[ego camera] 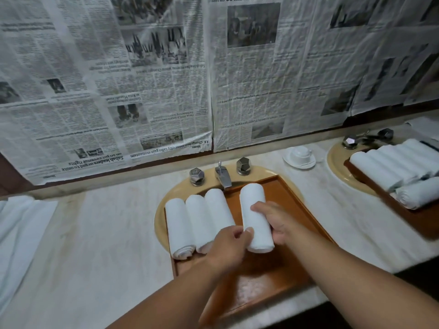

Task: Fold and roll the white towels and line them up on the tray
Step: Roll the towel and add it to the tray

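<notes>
1. Desk: pale marble, worn, with two beige sinks set into it. The wall behind is papered with newspaper, some sheets upside down.
2. Near sink: chrome tap between two faceted knobs. A brown tray lies across the bowl.
3. Three rolls lie side by side, touching, at the tray's left end.
4. A fourth roll is over the tray, just right of the three with a gap between. Cannot tell if it touches the tray.
5. Left hand: thumb and fingers pinch that roll's near end.
6. Right hand: fingers curled round the roll's right side, gripping it.
7. Far sink, at the right: a second tray packed with rolls.
8. White cup on a saucer, between the sinks.
9. Flat towels lie at the desk's left edge.
</notes>
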